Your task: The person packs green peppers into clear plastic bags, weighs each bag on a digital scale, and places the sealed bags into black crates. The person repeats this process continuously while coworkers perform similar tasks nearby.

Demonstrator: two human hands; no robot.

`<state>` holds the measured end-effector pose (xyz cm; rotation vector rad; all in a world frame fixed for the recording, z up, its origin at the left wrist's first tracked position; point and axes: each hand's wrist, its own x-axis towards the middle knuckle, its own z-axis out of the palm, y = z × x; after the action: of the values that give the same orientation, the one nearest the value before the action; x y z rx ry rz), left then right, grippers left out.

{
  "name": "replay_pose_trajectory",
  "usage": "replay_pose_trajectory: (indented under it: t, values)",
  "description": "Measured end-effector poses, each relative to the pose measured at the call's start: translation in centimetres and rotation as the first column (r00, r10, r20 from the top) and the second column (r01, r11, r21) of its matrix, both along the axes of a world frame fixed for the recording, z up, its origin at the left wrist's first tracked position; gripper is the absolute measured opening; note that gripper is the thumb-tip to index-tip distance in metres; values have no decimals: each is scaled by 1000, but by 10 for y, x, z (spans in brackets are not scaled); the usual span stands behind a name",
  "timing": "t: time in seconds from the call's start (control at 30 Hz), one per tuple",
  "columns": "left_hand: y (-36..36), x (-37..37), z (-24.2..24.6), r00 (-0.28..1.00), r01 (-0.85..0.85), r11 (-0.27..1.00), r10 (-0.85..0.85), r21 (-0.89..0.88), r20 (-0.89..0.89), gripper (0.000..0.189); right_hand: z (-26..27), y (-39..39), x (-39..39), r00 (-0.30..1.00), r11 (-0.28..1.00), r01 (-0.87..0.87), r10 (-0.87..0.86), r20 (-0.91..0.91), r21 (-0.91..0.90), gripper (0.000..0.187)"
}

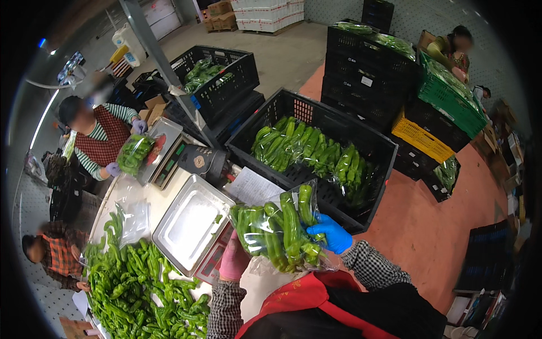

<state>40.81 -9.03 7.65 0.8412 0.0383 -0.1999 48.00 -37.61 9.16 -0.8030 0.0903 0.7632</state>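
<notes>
A clear plastic bag of long green peppers is held up in front of my body. My right hand, in a blue glove, grips its right side. The pink-gloved left hand holds the bag's left side, with its fingers mostly hidden behind it. Left of the bag is a scale with a metal tray, which carries a few green scraps. Loose green peppers are heaped on the table beside my left arm. Beyond the bag, a black crate contains several bagged portions of peppers.
A handwritten sheet lies between scale and crate. Across the table, a person holds another pepper bag at a second scale. Another person is at the far left. Stacked crates and a metal post rise beyond.
</notes>
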Motion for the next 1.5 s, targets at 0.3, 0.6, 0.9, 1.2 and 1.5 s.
replay_pose_trajectory:
  t: [0.3,0.6,0.9,1.2,1.5]
  values:
    - [31,-25,-33,993,-25,998,18,-58,-116,80,-15,-56,79,857,865,502,-497,134,-2,39]
    - [48,-69,-59,954,-194,981,191,7,-230,83,-87,-88,181,763,762,646,-643,68,-48,34]
    - [47,-76,-82,945,-225,968,190,-107,-268,69,-224,-64,194,964,495,102,165,209,-863,51]
    - [50,-81,-79,942,-244,964,210,-105,-262,63,-218,-62,189,949,395,178,173,264,-901,50]
    - [52,-98,-86,931,-290,947,245,-139,-271,59,-169,-69,186,831,-52,225,532,164,-973,54]
